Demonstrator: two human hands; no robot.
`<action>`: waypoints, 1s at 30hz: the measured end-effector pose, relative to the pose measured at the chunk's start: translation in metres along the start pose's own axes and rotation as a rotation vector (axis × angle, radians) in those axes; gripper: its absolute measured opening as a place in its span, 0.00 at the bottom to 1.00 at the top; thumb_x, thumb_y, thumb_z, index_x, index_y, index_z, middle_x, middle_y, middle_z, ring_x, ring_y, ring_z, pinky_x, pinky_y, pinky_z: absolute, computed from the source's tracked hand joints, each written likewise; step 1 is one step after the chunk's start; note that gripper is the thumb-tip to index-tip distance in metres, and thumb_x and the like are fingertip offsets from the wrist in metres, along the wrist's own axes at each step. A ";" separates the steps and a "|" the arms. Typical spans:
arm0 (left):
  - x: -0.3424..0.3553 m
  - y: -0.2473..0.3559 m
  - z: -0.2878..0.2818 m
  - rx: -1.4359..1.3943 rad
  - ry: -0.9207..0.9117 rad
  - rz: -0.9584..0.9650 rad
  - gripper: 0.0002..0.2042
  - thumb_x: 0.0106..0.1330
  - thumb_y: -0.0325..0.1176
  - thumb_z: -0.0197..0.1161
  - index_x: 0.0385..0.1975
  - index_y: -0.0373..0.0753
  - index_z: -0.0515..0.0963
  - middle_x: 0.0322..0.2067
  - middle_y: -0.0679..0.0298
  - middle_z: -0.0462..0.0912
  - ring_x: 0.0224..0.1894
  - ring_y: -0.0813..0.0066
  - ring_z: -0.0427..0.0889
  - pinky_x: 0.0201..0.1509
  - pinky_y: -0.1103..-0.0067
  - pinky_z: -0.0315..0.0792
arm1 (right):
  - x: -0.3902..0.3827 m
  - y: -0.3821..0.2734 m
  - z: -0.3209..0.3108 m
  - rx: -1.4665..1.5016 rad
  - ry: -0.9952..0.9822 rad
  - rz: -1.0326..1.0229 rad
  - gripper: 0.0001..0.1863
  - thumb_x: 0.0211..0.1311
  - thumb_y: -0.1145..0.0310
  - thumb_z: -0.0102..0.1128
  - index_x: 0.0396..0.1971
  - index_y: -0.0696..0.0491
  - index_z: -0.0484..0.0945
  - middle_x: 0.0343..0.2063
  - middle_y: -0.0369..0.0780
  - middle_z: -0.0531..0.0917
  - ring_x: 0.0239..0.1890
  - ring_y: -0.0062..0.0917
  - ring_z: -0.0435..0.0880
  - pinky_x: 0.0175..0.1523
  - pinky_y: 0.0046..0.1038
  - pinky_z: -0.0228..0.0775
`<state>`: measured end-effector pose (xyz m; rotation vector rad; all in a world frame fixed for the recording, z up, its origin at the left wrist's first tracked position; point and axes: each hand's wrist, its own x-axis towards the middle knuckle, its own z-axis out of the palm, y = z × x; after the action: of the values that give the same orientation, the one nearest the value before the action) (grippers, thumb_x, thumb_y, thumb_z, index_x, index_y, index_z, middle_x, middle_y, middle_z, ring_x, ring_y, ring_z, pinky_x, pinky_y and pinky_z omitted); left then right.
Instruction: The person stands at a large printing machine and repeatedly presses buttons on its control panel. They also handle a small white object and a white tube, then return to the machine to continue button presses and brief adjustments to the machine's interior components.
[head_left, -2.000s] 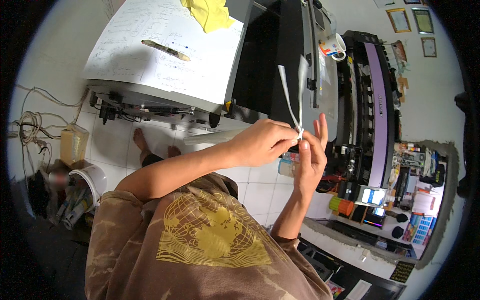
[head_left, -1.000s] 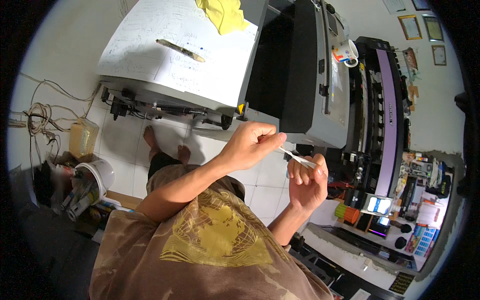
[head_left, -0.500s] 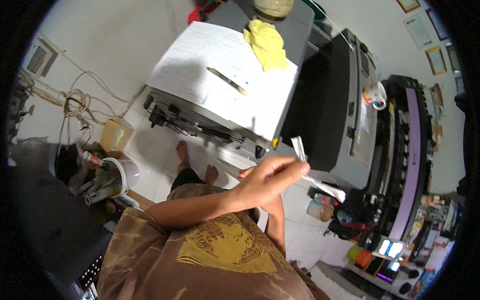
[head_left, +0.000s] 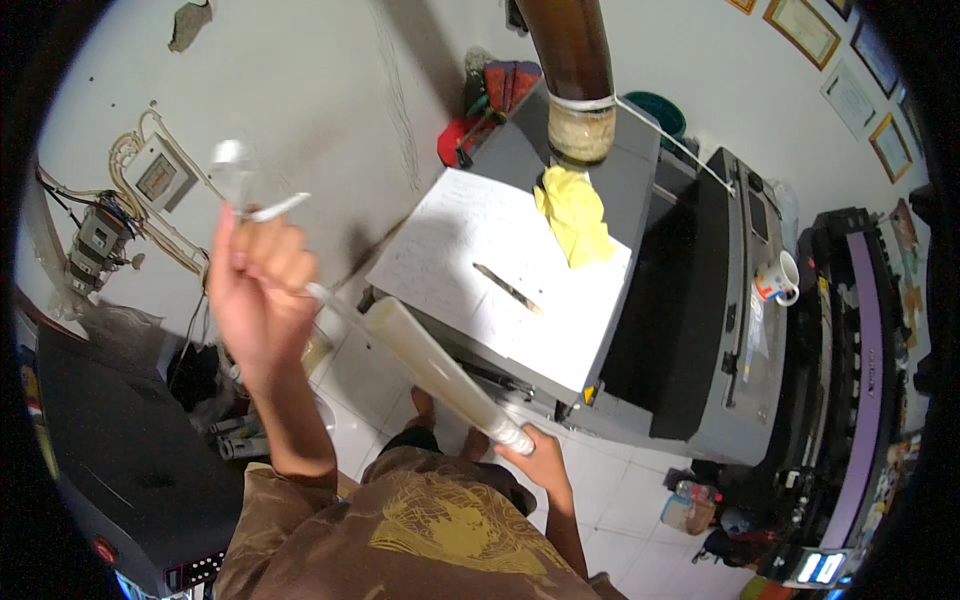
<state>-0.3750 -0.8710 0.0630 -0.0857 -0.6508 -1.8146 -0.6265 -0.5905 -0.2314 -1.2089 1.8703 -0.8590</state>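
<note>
Currently, in the head view, the left hand (head_left: 264, 285) is raised at the left, fingers curled closed around a white strip (head_left: 284, 207); loose ends project above the fist. Motion blur obscures the exact grip. The right hand (head_left: 543, 460) is wrapped around the lower end of a translucent roll (head_left: 430, 362), which slants up and left before the desk (head_left: 503, 132) carrying paper (head_left: 437, 232), a pen (head_left: 508, 288) and a yellow cloth (head_left: 575, 215). Change: the left hand has moved away from the right, leaving strip and roll under separate control. Whether the strip joins the roll cannot be determined.
</note>
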 end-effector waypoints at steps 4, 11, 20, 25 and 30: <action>0.016 0.084 -0.025 0.043 -0.018 0.153 0.23 0.86 0.42 0.46 0.22 0.45 0.57 0.21 0.72 0.52 0.23 0.81 0.50 0.27 0.78 0.49 | -0.002 -0.008 -0.006 0.176 -0.120 -0.018 0.29 0.53 0.47 0.83 0.39 0.58 0.84 0.26 0.42 0.86 0.27 0.20 0.81 0.35 0.29 0.74; 0.022 0.136 -0.107 0.152 0.304 0.510 0.30 0.79 0.55 0.55 0.66 0.34 0.69 0.62 0.53 0.75 0.65 0.59 0.74 0.66 0.65 0.71 | 0.032 -0.093 -0.007 0.188 -0.253 -0.093 0.26 0.59 0.48 0.80 0.40 0.57 0.83 0.24 0.41 0.84 0.28 0.21 0.77 0.38 0.29 0.74; 0.087 0.064 -0.244 0.465 0.002 -0.252 0.23 0.73 0.45 0.67 0.57 0.33 0.76 0.51 0.57 0.81 0.46 0.69 0.83 0.50 0.72 0.77 | 0.148 -0.259 0.008 0.267 -0.276 -0.130 0.29 0.65 0.56 0.73 0.58 0.61 0.78 0.48 0.42 0.83 0.47 0.31 0.82 0.53 0.29 0.75; 0.139 0.153 -0.362 -0.246 -0.069 0.115 0.07 0.75 0.33 0.60 0.42 0.35 0.77 0.34 0.63 0.77 0.30 0.76 0.76 0.30 0.80 0.74 | 0.219 -0.327 -0.003 0.547 -0.201 -0.041 0.18 0.69 0.66 0.70 0.52 0.61 0.79 0.34 0.36 0.84 0.32 0.18 0.83 0.40 0.25 0.78; 0.165 0.181 -0.395 -0.081 0.309 0.011 0.26 0.76 0.48 0.54 0.61 0.32 0.73 0.54 0.52 0.79 0.51 0.61 0.81 0.54 0.67 0.76 | 0.282 -0.423 -0.018 0.484 -0.179 -0.194 0.22 0.71 0.60 0.69 0.53 0.61 0.76 0.33 0.40 0.82 0.31 0.21 0.81 0.38 0.26 0.76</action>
<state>-0.1675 -1.2342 -0.1390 0.1347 -0.3576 -1.7946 -0.5358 -0.9916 0.0683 -1.1230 1.3141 -1.1851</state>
